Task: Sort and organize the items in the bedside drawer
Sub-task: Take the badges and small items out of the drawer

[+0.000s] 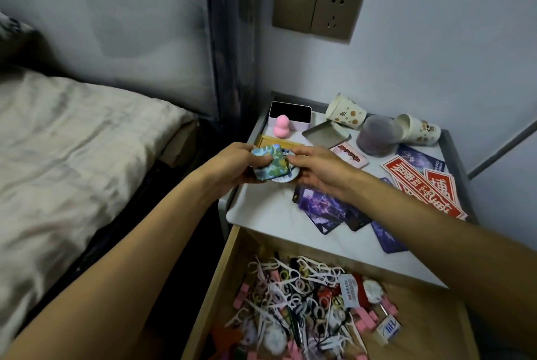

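Hands meet over the near left corner of the nightstand top (276,232), and between them is a small patterned packet (268,163), blue and green and crinkled. The left hand (232,166) grips its left side, thumb on top and fingers curled beneath. The right hand (318,175) pinches its right edge between thumb and fingertips. A round white disc (283,180) pokes out from under the packet, touching it; I can't tell which hand carries it.

Just beyond the grip stands a pink sponge (280,126), in front of a white box (299,126) that is dark inside. A wooden frame (290,142) lies flat between the sponge and the hands. Beyond the grip and to its right are a metal tin lid (325,135), a tipped paper cup (345,114), a cloudy purple tub (377,136) set mouth-down, and a second paper cup (420,130) on its side against the tub. Just right of the right hand lies a pink card (350,155). Further right, red and white stickers (418,185) overlap one another. Purple cards (328,210) fan out beneath the right wrist, on the near side of the grip.

Nearer still and lower, the drawer (216,287) stands pulled open, heaped with white floss picks (279,281) and pink clips (363,317) in one tangle. Well left of the grip is the bed (72,141).
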